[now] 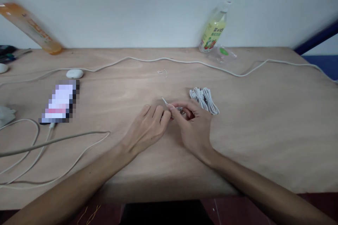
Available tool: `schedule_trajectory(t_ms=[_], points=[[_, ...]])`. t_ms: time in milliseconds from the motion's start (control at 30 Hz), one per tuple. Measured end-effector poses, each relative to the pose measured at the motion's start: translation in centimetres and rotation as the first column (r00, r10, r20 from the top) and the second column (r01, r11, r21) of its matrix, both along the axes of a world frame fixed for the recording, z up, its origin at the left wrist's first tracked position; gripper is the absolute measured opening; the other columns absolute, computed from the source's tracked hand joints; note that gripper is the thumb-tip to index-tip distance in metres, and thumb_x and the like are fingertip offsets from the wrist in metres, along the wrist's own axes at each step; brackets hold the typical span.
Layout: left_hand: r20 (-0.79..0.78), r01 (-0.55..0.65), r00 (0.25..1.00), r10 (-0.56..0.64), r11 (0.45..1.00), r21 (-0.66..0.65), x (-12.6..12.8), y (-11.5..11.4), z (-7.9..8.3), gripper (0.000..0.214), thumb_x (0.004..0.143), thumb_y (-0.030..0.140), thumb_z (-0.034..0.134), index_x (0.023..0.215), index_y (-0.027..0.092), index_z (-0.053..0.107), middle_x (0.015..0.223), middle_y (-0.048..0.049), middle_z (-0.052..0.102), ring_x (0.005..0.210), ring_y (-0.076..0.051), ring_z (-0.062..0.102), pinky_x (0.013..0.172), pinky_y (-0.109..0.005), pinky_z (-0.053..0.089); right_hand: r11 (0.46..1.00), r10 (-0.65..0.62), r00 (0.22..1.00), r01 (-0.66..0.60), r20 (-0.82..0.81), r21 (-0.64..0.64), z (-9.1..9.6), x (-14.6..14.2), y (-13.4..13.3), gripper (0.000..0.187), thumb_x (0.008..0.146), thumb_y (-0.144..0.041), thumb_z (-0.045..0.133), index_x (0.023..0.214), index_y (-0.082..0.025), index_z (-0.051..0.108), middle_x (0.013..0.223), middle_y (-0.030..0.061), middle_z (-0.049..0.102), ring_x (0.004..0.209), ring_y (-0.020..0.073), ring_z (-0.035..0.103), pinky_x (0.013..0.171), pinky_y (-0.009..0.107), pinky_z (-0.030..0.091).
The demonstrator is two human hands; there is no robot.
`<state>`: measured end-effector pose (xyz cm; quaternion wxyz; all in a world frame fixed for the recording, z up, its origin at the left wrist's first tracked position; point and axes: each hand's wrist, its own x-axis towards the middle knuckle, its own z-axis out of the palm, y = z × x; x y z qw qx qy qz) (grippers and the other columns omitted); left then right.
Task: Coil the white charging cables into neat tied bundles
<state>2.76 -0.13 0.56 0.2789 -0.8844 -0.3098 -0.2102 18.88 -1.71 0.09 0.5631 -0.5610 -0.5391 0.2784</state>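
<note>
While the right hand (196, 124) pinches a thin white strand (164, 101) left of the bundled white cables (210, 101), the left hand (148, 124) curls close beside it; its grip's hidden, can't tell. Best: light, steady pinch, wrists low, free end clear.

Muted, even light, soft shadows on the table (264, 130), pixelated phone (59, 102), orange bottle (34, 28) stretched at left.
</note>
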Motion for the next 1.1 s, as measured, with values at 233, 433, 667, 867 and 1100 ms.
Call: schedule_trajectory(t_ms=[233,433,667,867,1100], points=[[-0.024,-0.021,1.000,0.019,0.997,-0.075,-0.6,0.4,-0.2,0.040,0.116,0.011,0.033,0.095,0.016,0.067,0.076,-0.0061,0.065,0.072,-0.025,0.059,0.069,-0.038,0.043,0.988,0.094,0.996,-0.094,-0.004,-0.122,0.2,0.7,0.5,0.019,0.089,-0.038,0.075,0.080,-0.023,0.084,0.058,-0.0061,0.041,0.057,0.0132,0.040,0.057,0.031,0.031],[-0.044,-0.064,0.997,0.058,0.988,-0.138,-1.1,0.7,-0.2,0.039,0.117,0.013,0.032,0.093,0.018,0.064,0.079,-0.0075,0.068,0.076,-0.027,0.062,0.071,-0.038,0.043,0.979,0.179,0.983,-0.173,0.048,-0.108,0.6,1.1,0.4,0.017,0.092,-0.035,0.073,0.083,-0.024,0.082,0.069,-0.0022,0.059,0.065,0.0148,0.052,0.058,0.030,0.037],[0.059,-0.092,0.991,0.122,0.923,-0.374,-1.7,1.0,-0.9,0.047,0.120,0.027,0.023,0.094,0.019,0.060,0.083,-0.0091,0.071,0.079,-0.028,0.066,0.074,-0.039,0.046,0.970,0.238,0.962,-0.230,0.132,-0.072,0.2,1.2,0.3,0.014,0.099,-0.030,0.071,0.090,-0.025,0.080,0.088,0.0019,0.073,0.078,0.0178,0.063,0.058,0.028,0.044],[0.341,0.088,0.888,0.308,0.614,-0.784,-1.4,0.6,-0.2,0.031,0.118,0.033,0.031,0.095,0.024,0.051,0.087,-0.0042,0.068,0.077,-0.024,0.062,0.075,-0.036,0.048,0.968,0.240,0.932,-0.252,0.271,0.010,-0.3,1.5,0.5,0.014,0.103,-0.027,0.068,0.092,-0.025,0.076,0.093,0.0032,0.077,0.089,0.0216,0.068,0.066,0.032,0.051],[0.537,0.420,0.687,0.489,0.335,-0.843,-0.9,0.3,1.2,0.036,0.114,0.042,0.037,0.085,0.025,0.047,0.080,0.0014,0.052,0.077,-0.019,0.051,0.075,-0.032,0.045,0.960,0.266,0.921,-0.279,0.284,0.006,-0.4,1.7,0.7,0.012,0.105,-0.027,0.066,0.095,-0.026,0.074,0.100,0.0036,0.080,0.095,0.0231,0.070,0.076,0.036,0.054]])
